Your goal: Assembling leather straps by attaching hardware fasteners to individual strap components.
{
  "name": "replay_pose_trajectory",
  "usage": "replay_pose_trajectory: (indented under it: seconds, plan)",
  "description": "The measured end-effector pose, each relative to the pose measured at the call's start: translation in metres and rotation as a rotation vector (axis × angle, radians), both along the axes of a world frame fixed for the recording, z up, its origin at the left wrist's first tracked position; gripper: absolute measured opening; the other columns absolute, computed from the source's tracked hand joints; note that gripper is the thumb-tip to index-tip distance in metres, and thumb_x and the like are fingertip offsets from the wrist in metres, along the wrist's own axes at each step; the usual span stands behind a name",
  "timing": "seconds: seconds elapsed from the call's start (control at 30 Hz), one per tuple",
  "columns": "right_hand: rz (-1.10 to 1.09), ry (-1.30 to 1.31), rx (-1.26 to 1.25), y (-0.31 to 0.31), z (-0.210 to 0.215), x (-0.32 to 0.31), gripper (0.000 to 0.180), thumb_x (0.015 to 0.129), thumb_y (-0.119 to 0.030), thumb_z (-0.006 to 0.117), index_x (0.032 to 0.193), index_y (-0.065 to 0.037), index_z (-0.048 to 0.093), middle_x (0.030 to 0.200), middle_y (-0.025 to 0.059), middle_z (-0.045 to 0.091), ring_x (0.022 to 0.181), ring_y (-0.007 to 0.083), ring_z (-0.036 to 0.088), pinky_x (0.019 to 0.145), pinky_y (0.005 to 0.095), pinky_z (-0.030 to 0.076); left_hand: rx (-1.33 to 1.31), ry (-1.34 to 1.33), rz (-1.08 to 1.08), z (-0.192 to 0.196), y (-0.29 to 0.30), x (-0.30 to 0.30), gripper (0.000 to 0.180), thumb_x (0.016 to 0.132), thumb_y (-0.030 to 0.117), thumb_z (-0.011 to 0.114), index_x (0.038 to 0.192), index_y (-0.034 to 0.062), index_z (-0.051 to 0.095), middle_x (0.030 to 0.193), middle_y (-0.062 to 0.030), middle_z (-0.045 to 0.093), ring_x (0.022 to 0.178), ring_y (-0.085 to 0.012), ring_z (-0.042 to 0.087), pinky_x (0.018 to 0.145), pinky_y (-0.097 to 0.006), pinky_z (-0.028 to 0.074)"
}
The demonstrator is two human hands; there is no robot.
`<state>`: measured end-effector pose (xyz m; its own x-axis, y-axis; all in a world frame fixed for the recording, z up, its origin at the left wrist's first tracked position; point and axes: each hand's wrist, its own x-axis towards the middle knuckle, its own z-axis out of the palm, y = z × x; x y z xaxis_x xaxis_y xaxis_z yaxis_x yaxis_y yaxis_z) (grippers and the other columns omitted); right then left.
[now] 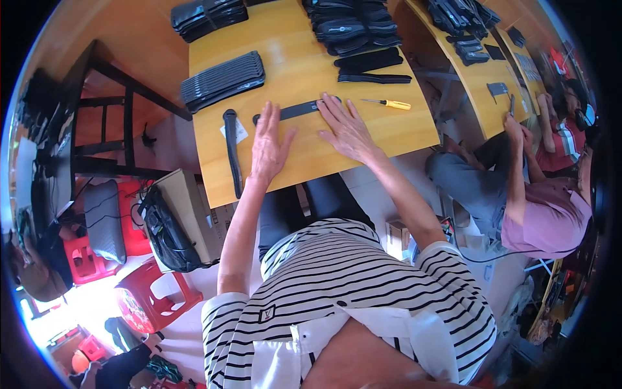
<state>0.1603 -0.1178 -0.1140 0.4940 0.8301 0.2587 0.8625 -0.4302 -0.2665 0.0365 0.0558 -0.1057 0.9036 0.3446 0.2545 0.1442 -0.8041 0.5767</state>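
Note:
A flat black strip (297, 111) lies crosswise on the yellow wooden table (304, 152) in front of me. My left hand (268, 148) rests by its left end, with the fingers stretched out over it. At its right end, the spread fingers of my right hand (345, 129) press flat on the strip. Left of my left hand, a longer black strip (233, 155) with a rounded top end lies lengthwise, beside a small white paper (240, 132). A screwdriver (395, 104) with a yellow handle is to the right of my right hand.
Toward the far side are a row of black strips (223, 79), a tied black bundle (208, 18), a tall black stack (353, 27) and a few loose strips (369, 68). Red stools (155, 298) stand at left. A co-worker (541, 211) in pink sits at right by another table (476, 74).

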Motion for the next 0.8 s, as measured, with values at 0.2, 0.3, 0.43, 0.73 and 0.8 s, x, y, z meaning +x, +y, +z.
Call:
replay_pose_trajectory:
  seconds: [0.2, 0.3, 0.43, 0.73, 0.8]
  plan:
    - [-0.104, -0.028, 0.402, -0.027, 0.01, -0.021, 0.041, 0.081, -0.015, 0.058, 0.12, -0.005, 0.051, 0.127, 0.0142, 0.044, 0.122, 0.0327, 0.037, 0.101, 0.0464, 0.029, 0.108, 0.116, 0.568, 0.038, 0.015, -0.064, 0.051, 0.076, 0.024, 0.065, 0.116, -0.002, 0.047, 0.114, -0.021, 0.047, 0.105, -0.035, 0.047, 0.085, -0.041, 0.041]
    - [-0.257, -0.028, 0.48, -0.043, 0.003, -0.035, 0.024, 0.079, -0.007, 0.057, 0.103, -0.003, 0.06, 0.105, 0.0139, 0.051, 0.106, 0.0323, 0.047, 0.091, 0.044, 0.036, 0.01, 0.272, 0.598, 0.028, 0.018, -0.085, 0.045, 0.074, 0.026, 0.065, 0.108, 0.0, 0.049, 0.099, -0.0227, 0.056, 0.093, -0.0362, 0.055, 0.079, -0.043, 0.043]
    - [-0.382, -0.051, 0.502, -0.064, 0.0, -0.018, 0.027, 0.076, -0.003, 0.058, 0.103, -0.003, 0.059, 0.104, 0.0136, 0.051, 0.1, 0.0308, 0.049, 0.087, 0.0413, 0.038, -0.114, 0.257, 0.594, 0.008, 0.031, -0.102, 0.032, 0.075, 0.023, 0.059, 0.096, 0.0, 0.052, 0.071, -0.0197, 0.06, 0.07, -0.0381, 0.059, 0.066, -0.044, 0.047]
    - [-0.342, -0.256, 0.226, -0.089, 0.004, 0.048, 0.037, 0.076, -0.004, 0.06, 0.113, -0.005, 0.053, 0.102, 0.0134, 0.05, 0.1, 0.0303, 0.048, 0.087, 0.0398, 0.037, -1.634, -0.292, 0.18, 0.046, -0.01, -0.093, 0.029, 0.089, 0.026, 0.044, 0.106, 0.0026, 0.049, 0.054, -0.0038, 0.042, 0.037, -0.0097, 0.036, 0.035, -0.02, 0.027]
    - [-0.347, -0.089, -0.016, -0.09, -0.001, 0.051, 0.035, 0.079, -0.003, 0.056, 0.114, -0.006, 0.052, 0.095, 0.0132, 0.05, 0.098, 0.0297, 0.048, 0.085, 0.0411, 0.037, -1.865, -0.333, 0.019, 0.057, -0.023, -0.08, 0.037, 0.091, 0.029, 0.036, 0.105, -0.0027, 0.048, 0.056, -0.003, 0.04, 0.04, -0.0115, 0.036, 0.037, -0.023, 0.027]
